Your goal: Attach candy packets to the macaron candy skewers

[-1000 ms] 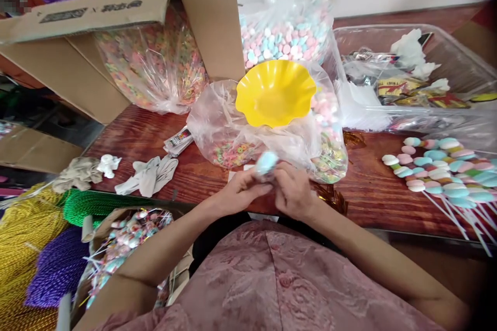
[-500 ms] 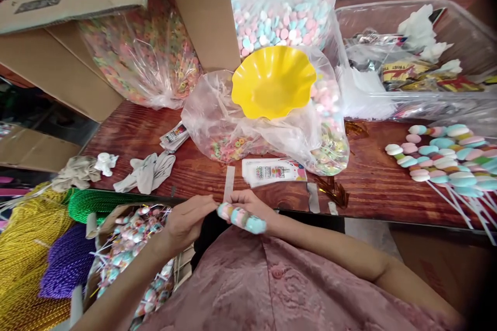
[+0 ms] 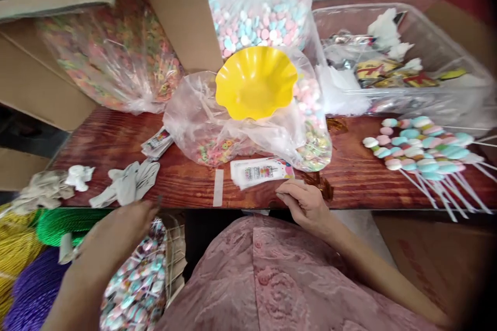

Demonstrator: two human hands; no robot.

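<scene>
My left hand (image 3: 122,225) is blurred over the front edge of the table, above a box of candy skewers (image 3: 134,284). Its fingers are smeared, so I cannot tell what they hold. My right hand (image 3: 305,201) is at the table's edge with the thumb and fingers pinched together; whatever may be between them is too small to make out. Just beyond it lie a stack of printed cards (image 3: 260,171) and some brown shiny wrapping film (image 3: 320,183). More candy skewers on white sticks (image 3: 427,150) lie in a pile to the right.
A yellow wavy bowl (image 3: 256,83) rests on clear bags of candy (image 3: 194,119). A cardboard box (image 3: 178,15) with bagged candy stands left, a clear plastic bin (image 3: 404,90) right. Pale gloves (image 3: 130,181) lie at the left edge, above green cord (image 3: 66,225) and purple cord (image 3: 39,284).
My hands, which were together with a candy skewer, have parted. The left moved left over the box, the right moved right. The skewer no longer shows between them, and the view has shifted.
</scene>
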